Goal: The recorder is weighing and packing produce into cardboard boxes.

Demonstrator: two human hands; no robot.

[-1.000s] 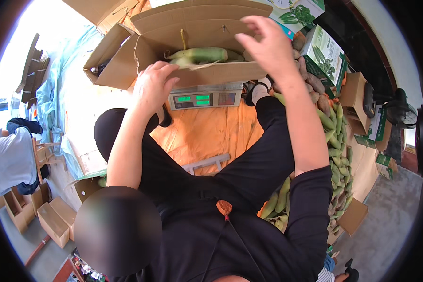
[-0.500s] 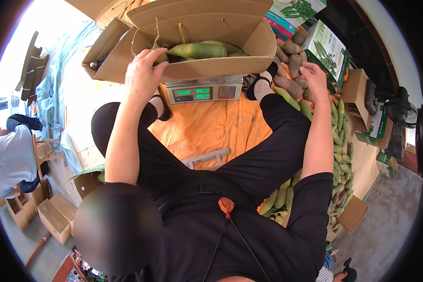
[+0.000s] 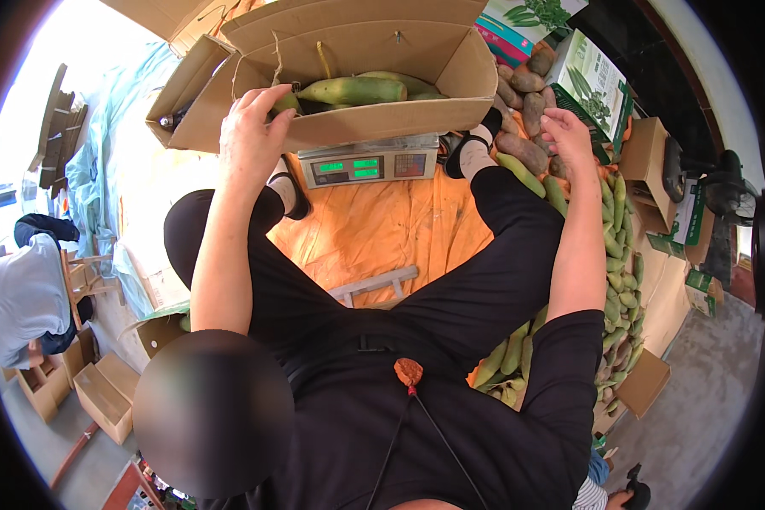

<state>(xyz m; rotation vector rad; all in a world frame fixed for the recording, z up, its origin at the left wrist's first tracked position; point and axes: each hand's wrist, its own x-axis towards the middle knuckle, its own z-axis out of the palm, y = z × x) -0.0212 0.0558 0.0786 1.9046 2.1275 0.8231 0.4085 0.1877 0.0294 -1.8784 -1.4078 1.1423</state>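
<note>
Cardboard, brown and creased, is forming an open carton (image 3: 374, 110) that is sitting on a grey digital scale (image 3: 370, 166) with a lit green display, straight ahead of a seated person in black clothing. Long green-husked vegetables (image 3: 357, 89), looking like corn ears, are lying lengthwise inside the carton. The left hand (image 3: 251, 136) is gripping the carton's near wall at its left end, fingers curling over the rim and touching one green ear. The right hand (image 3: 565, 136) is reaching out to the person's right, fingers loosely curled above a heap of brown tubers (image 3: 523, 149) and more green vegetables (image 3: 620, 255); whether it is actually pinching anything cannot be told. The carton is looking fairly light but floppy, its flaps splayed, so it would probably be handling best held by both short ends or from underneath. The husked ears are appearing firm and dry, easy to grasp around the middle. An orange tarpaulin (image 3: 382, 234) is covering the ground beneath the scale. Small empty cardboard boxes (image 3: 102, 395) are standing at the far left, beside another person in a pale shirt (image 3: 17, 297)
</note>
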